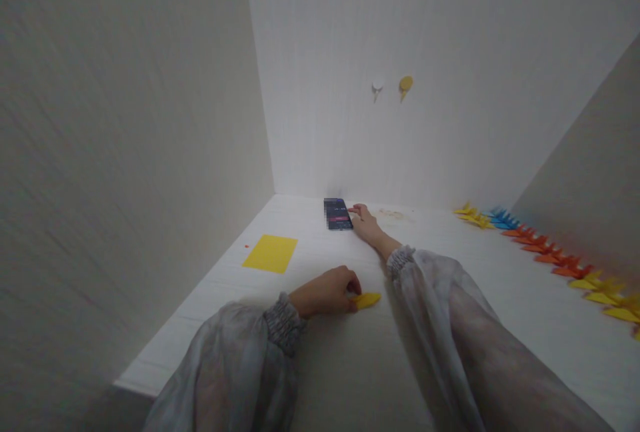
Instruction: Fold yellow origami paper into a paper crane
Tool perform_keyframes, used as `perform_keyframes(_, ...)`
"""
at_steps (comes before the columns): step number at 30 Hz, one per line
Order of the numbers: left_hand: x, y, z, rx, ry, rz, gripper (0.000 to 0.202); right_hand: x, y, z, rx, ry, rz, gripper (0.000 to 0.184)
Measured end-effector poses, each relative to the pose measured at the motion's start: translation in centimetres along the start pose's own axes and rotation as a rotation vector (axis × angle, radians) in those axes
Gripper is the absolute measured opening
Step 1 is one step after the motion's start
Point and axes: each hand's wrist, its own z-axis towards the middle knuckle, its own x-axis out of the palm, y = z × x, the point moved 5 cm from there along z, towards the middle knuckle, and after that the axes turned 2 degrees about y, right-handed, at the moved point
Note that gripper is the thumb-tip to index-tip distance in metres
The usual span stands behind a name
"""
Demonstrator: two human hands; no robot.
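My left hand (pixel 333 291) is closed on a small folded piece of yellow paper (pixel 369 300) above the near part of the white table. Its thumb and fingertips pinch the paper's left end, and the pointed right end sticks out. Further back, my right hand (pixel 367 224) reaches to the right edge of a dark phone (pixel 341 214) with a lit screen. Its fingers are partly stretched out and hold nothing that I can see; whether they touch the phone I cannot tell. A flat yellow paper square (pixel 271 253) lies to the left.
Along the right side of the white table (pixel 425 229) runs a row of folded paper birds, with yellow (pixel 475 216), blue (pixel 503 219) and orange-red ones (pixel 543 245). Walls enclose the table; the back wall carries a white hook (pixel 377 87) and a yellow hook (pixel 405 85).
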Motion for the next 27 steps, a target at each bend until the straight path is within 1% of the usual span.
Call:
perform_keyframes(4,0.3,0.5,0.3,0.025,-0.002,-0.010,0.033,0.5,0.2,0.4,-0.010,0.052,-0.125,0.039)
perform_keyframes(6,0.3,0.5,0.2,0.015,0.004,-0.008,0.033,0.7,0.3,0.5,-0.013,0.074,-0.165,0.037)
perform_keyframes(9,0.3,0.3,0.2,-0.002,0.009,-0.004,0.033,0.9,0.2,0.5,-0.014,0.094,-0.197,0.036)
perform_keyframes(13,0.1,-0.1,0.1,0.017,0.002,-0.001,0.035,1.1,0.0,0.6,-0.005,0.097,-0.196,0.038)
perform_keyframes(18,-0.2,-0.5,-0.1,0.018,0.012,-0.005,0.034,0.7,-0.2,0.4,0.003,0.063,-0.124,0.043)
perform_keyframes(23,-0.1,-0.5,0.0,0.025,0.010,0.035,0.030,-0.2,-0.1,-0.2,0.010,-0.008,0.017,0.044)
perform_keyframes(25,0.0,-0.4,0.0,0.037,0.011,0.049,0.030,-0.6,0.0,-0.8,0.022,-0.043,0.086,0.042)
perform_keyframes(27,0.0,-0.4,0.0,0.050,0.012,0.063,0.030,-1.0,0.1,-2.0,0.042,-0.063,0.163,0.039)
